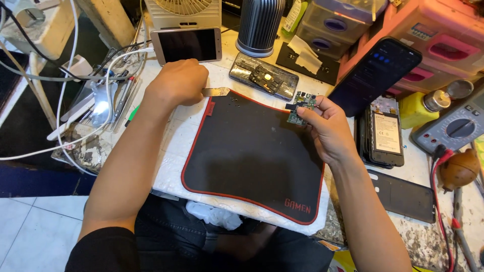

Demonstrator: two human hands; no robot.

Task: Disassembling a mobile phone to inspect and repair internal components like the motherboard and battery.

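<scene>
The right hand point(325, 123) pinches a small green circuit board point(299, 110) above the far right corner of the black mat point(247, 151). The board looks light, rigid and fragile, best held by its edges. The left hand point(176, 83) is closed on a flat metal tool point(216, 92). Stacked plastic drawer boxes point(428, 45) stand on the surface; their contents cannot be seen.

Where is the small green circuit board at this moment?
In the head view, the small green circuit board is held in the fingers of the right hand, above the upper right corner of the black mat.
</scene>
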